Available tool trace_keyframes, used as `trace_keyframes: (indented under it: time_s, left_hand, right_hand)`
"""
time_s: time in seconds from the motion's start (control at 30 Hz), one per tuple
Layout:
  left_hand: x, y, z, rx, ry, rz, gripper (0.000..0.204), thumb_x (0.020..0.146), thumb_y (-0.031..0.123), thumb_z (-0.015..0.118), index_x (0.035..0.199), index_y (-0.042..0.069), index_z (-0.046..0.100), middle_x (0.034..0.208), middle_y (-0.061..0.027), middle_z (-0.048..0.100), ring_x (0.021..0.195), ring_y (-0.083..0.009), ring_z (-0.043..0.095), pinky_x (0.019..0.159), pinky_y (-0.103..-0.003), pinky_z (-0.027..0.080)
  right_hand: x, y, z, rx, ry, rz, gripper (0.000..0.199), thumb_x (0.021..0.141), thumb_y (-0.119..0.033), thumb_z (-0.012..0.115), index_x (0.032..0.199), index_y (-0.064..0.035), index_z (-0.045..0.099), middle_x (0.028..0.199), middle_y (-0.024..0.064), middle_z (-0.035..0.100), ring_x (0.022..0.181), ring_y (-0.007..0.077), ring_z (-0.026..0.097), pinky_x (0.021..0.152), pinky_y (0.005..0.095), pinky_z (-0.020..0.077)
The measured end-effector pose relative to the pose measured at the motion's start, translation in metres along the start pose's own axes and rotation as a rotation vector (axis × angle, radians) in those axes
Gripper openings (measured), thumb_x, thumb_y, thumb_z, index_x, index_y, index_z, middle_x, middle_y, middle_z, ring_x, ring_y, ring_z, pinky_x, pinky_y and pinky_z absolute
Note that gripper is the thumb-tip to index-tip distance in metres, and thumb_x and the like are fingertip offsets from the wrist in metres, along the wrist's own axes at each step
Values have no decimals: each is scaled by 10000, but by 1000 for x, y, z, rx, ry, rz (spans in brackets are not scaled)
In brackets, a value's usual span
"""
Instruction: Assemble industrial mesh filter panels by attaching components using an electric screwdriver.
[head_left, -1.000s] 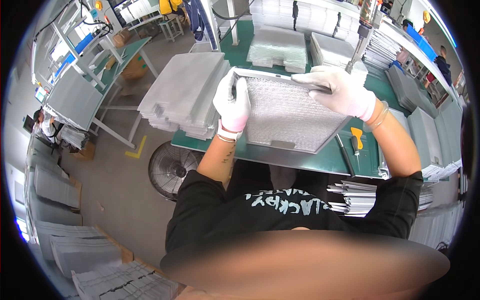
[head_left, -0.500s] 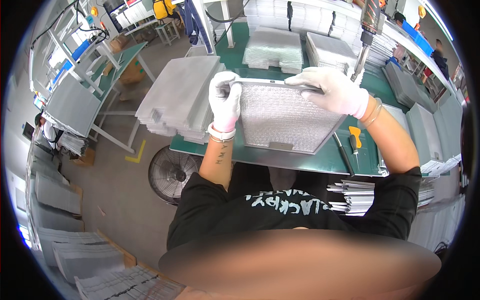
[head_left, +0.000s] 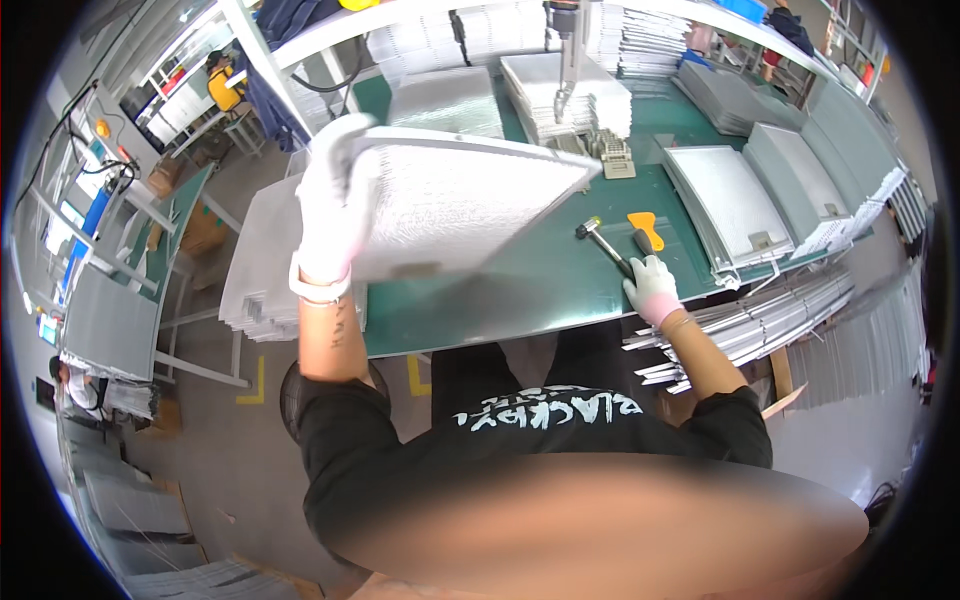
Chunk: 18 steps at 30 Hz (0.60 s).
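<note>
My left hand, in a white glove, is closed on the left edge of a framed metal mesh filter panel. The panel is tilted and held up off the green table, its far right corner reaching toward the middle. My right hand, also gloved, is low at the table's front edge, its fingers closed round the handle of a hammer. The hammer's head points away to the left. Just beyond those fingers lies an orange scraper with a dark handle, close beside the hammer.
A power screwdriver hangs over the table, near small beige blocks. Stacked panels stand at left, more filter panels at right. Metal strips lie below the right edge.
My right hand has let go of the panel and come down to the hammer. My left hand has lifted and tilted the panel to the left. The view has shifted rightward.
</note>
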<state>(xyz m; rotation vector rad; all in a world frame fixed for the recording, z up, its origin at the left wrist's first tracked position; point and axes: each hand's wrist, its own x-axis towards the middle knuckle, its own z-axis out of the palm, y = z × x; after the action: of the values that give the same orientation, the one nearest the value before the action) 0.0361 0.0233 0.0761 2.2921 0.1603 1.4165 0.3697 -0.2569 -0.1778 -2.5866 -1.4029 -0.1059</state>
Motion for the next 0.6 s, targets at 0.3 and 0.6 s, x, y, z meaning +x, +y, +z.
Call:
trace_keyframes:
  time_s: [0.3,0.6]
  left_hand:
    - [10,29,168,469,-686,715,270,897,184,569,1154,137,639,724,-33,577,658,-221,606,591,-381,487]
    - [-12,34,215,480,-66,166,771,723,428,774,1340,23,553,706,-28,580,711,-223,549,765,-416,422]
  right_hand:
    - [-11,16,-65,757,7,-83,489,953,-108,561,1414,-9,432,1366,224,543,1204,357,581,1048,372,434]
    - [-44,6,-251,678,428,-312,569,980,-131,540,1503,8,367,1022,81,614,772,101,545,756,264,479]
